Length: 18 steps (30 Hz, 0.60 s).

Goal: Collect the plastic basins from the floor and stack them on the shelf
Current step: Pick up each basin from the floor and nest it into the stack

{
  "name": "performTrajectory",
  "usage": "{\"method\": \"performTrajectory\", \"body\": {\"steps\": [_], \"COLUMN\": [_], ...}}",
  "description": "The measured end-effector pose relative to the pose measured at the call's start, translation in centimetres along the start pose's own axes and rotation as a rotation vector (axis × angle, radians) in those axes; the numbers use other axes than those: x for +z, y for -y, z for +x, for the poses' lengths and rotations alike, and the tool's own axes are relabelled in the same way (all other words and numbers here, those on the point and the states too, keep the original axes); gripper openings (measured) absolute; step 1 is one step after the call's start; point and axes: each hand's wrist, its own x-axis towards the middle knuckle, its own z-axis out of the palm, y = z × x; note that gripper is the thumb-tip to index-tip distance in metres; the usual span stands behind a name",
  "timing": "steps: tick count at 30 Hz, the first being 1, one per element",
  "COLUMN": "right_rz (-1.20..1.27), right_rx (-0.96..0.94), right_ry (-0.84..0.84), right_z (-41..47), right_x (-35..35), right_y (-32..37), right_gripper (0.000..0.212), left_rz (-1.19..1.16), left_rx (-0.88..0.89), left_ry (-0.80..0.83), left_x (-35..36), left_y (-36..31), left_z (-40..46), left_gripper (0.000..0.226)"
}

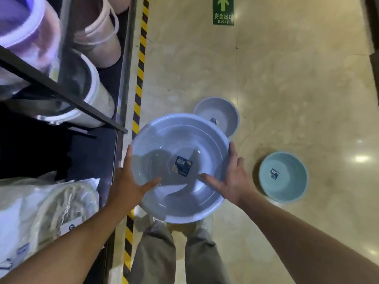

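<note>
- Three plastic basins are in view: one held up in front of the person and two lying on the floor (287,78).
- The held grey basin (178,144) sits between both hands, its mouth facing up toward the camera, with a dark label (183,166) stuck on its inner bottom.
- The left hand (131,181) grips the basin's left rim, fingers running up the outside of the wall and the thumb laid over the edge into the bowl.
- The right hand (235,177) grips the right rim the same way, fingers spread along the outside and the thumb pointing inward over the edge.
- A second grey basin (223,113) rests upright on the floor just beyond the held one, partly covered by its far rim; it too carries a small label inside.
- A pale green basin (287,179) stands upright on the floor to the right, apart from the other two, with a label on its bottom.
- The shelf (61,93), a dark metal frame at the left, holds white and pinkish buckets (98,44) on a lower level and bagged goods (41,212) nearer the camera.
- Yellow-and-black striped tape (139,78) runs along the floor beside the shelf's edge.
- A green exit sign (223,11) with an arrow is stuck on the floor farther ahead.
- The person's trouser legs (160,253) show below the held basin.
</note>
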Motion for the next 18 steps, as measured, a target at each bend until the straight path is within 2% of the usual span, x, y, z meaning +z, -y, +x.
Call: {"method": "performTrajectory", "body": {"steps": [10,18], "right_rz": [0.032,0.023], "right_rx": [0.073,0.115], "right_ry": [-0.031,-0.043], "right_z": [11.2,16.0], "right_x": [18.0,27.3], "right_y": [-11.8,-18.7], "right_gripper": [0.138,0.14], "left_rz": [0.071,0.166], "left_rx": [-0.04,-0.082], "left_ry": [0.083,0.126], "left_x": [14.7,24.0], "left_y": [15.6,22.8], "left_z": [11.1,14.9], "left_gripper": [0.138,0.136]}}
